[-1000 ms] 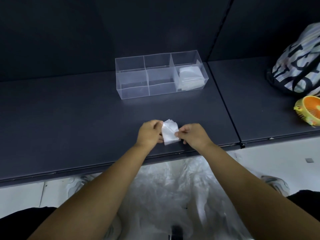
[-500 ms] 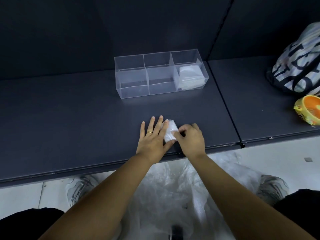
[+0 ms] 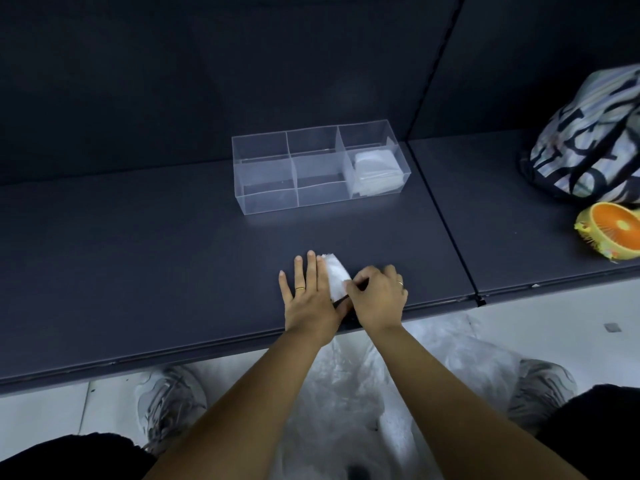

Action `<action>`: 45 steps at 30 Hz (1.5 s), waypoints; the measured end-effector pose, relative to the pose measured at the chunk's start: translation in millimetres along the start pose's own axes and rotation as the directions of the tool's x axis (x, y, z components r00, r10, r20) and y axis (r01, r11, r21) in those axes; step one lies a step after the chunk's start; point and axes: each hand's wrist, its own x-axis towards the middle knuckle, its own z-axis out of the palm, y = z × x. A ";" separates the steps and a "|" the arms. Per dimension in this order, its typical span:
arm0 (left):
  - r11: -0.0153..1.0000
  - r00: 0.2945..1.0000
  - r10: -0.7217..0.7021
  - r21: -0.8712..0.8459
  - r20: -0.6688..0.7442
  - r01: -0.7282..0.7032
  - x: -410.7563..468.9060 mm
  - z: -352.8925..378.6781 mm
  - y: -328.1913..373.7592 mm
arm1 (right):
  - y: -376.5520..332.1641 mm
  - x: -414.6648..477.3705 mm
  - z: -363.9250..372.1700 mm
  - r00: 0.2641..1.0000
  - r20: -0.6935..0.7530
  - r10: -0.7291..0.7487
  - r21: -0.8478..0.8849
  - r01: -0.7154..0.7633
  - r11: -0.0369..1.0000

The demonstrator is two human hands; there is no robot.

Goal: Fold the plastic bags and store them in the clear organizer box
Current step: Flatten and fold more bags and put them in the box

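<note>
A small folded white plastic bag (image 3: 335, 277) lies on the dark shelf (image 3: 156, 265) near its front edge. My left hand (image 3: 310, 299) lies flat with fingers spread, its right side pressing on the bag's left part. My right hand (image 3: 377, 299) pinches the bag's near right corner with curled fingers. The clear organizer box (image 3: 318, 169) stands farther back, with three compartments across. Folded white bags (image 3: 377, 171) fill its right compartment; the left and middle ones hold nothing.
A pile of loose plastic bags (image 3: 349, 393) lies on the floor between my shoes. A patterned bag (image 3: 588, 140) and an orange-slice shaped fan (image 3: 613, 233) sit on the right shelf section, past a seam (image 3: 450, 237).
A second ago both hands held the folded bag pinched between them. My left hand has since opened flat and pressed down on it, while my right hand keeps its pinch.
</note>
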 end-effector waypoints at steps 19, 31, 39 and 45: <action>0.859 0.964 0.026 -0.498 0.265 0.114 4.2 -57.6 -6.9 | -15.5 9.2 -49.9 0.880 0.462 -0.113 0.504 -0.155 0.849; 0.484 0.909 0.274 -0.862 0.313 0.151 88.8 -194.3 -24.1 | -70.9 80.7 -116.8 0.818 0.529 -0.225 0.585 -0.160 0.795; 0.673 0.972 -0.082 -0.732 -0.220 -0.109 121.9 -154.4 -64.6 | -113.5 176.7 -62.9 0.980 0.197 0.011 0.349 -0.081 0.934; 0.919 0.877 0.115 -0.285 -0.466 -0.272 107.2 -95.2 -63.1 | -116.5 202.0 -22.6 1.000 0.015 -0.008 -0.218 0.011 0.976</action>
